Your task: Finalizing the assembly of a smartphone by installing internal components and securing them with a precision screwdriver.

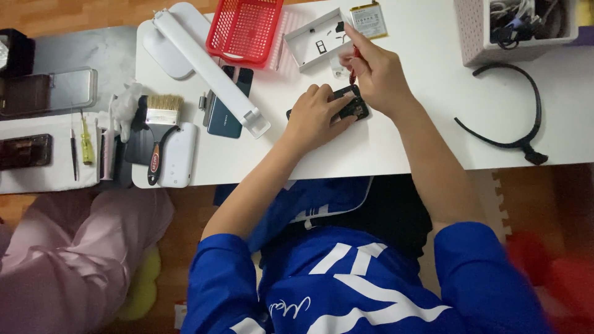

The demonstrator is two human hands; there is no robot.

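While the opened phone [346,105] is pinned flat at frame centre on the white tabletop [421,136] by the left hand [315,117], a red-handled screwdriver [354,65] is pinched upright over it in the right hand [377,74], its grip clenched.

An opened black phone [346,105] is pinned to the white table [402,142] by the left hand [315,117]; a red-handled screwdriver [354,65] is held upright over it by the right hand [377,74].

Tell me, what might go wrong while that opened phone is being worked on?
The red-handled tool in the right hand could slip and scratch the dark opened phone that the left hand steadies. Small loose parts might roll off the white table, since the phone lies fairly near its front edge.
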